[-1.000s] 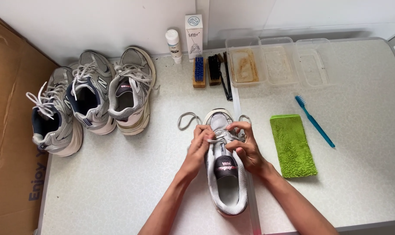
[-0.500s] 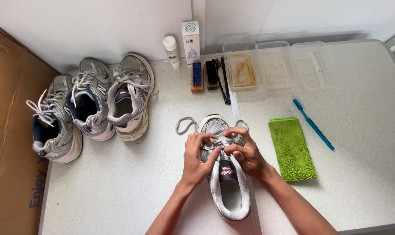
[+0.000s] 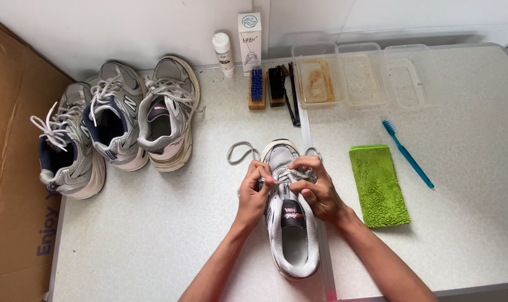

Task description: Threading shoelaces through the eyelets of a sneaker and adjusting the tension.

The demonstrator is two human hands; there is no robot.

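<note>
Both hands down on the grey sneaker (image 3: 290, 223), mid-surface. Left hand (image 3: 253, 196) fingers pinched on the white lace (image 3: 238, 150); right hand (image 3: 316, 190) fingers clamped on the laces too, probably. Since a second ago, closer in over the eyelets, lace loop shrunk. Green cloth (image 3: 378, 184) just right.

A single view comes from the head camera, looking almost straight down on the desk (image 3: 153, 246) from above the person's own arms, which enter at six o'clock. It faces toward the wall at twelve o'clock and sits at arm's length from the surface, near enough to take in most of the desk. A cardboard sheet (image 3: 13, 184) fills the edge at nine o'clock; the desk's right corner is cut off at three o'clock.
</note>
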